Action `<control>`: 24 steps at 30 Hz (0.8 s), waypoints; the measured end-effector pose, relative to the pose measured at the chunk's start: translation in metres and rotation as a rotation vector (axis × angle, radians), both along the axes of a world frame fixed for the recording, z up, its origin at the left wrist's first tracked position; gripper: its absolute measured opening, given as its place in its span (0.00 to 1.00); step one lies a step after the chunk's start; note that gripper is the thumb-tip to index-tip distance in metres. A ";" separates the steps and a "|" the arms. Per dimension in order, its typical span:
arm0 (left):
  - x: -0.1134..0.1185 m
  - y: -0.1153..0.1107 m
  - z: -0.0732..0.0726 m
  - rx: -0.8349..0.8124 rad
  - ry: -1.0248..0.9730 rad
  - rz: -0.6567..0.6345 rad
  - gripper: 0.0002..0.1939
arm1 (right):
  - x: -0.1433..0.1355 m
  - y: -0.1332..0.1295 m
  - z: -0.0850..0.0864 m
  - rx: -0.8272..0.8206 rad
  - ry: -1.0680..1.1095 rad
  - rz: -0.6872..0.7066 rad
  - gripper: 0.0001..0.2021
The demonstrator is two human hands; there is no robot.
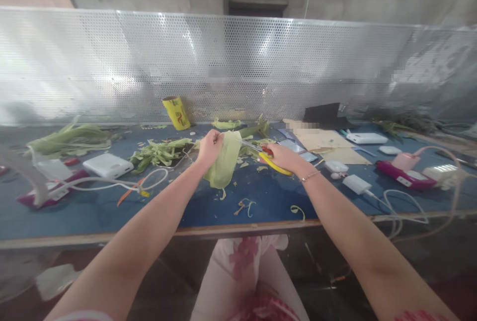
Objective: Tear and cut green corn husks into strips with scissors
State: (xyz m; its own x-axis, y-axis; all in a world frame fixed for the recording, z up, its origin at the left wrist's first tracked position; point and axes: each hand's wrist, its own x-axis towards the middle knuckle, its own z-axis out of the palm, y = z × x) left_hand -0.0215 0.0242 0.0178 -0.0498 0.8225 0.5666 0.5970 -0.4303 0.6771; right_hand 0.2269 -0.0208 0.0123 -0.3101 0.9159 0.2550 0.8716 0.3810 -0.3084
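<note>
My left hand (211,145) pinches the upper edge of a broad pale-green corn husk (225,159), which hangs down over the blue tabletop. In my right hand (285,157) is a pair of scissors (276,162) with yellow and red handles. Their metal blades point left and reach the right edge of the husk; whether they are cutting into it I cannot tell. A pile of cut husk strips (164,153) lies left of my left hand. Small green scraps (244,164) are scattered below and behind the scissors.
A yellow tube (176,112) stands before the perforated metal screen (149,62). More husks (70,138) lie at far left. White power bank (108,165), cables and purple power strips (406,176) sit at both sides. Brown cardboard (328,144) lies at back right.
</note>
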 end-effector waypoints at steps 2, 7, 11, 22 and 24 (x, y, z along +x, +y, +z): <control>0.000 0.000 0.000 -0.001 -0.021 -0.029 0.08 | 0.000 0.001 -0.001 0.003 0.014 0.017 0.25; -0.002 0.005 0.000 -0.027 -0.083 -0.104 0.09 | 0.003 0.002 -0.001 0.002 -0.004 0.031 0.24; 0.000 0.008 -0.003 -0.097 -0.173 -0.148 0.07 | 0.003 0.001 0.001 0.009 0.030 0.053 0.22; 0.004 0.002 0.000 -0.474 -0.812 -0.482 0.11 | 0.001 0.001 0.005 -0.011 -0.034 -0.031 0.21; 0.004 0.003 -0.001 -0.468 -0.820 -0.483 0.09 | 0.002 0.002 0.005 -0.022 -0.027 -0.046 0.21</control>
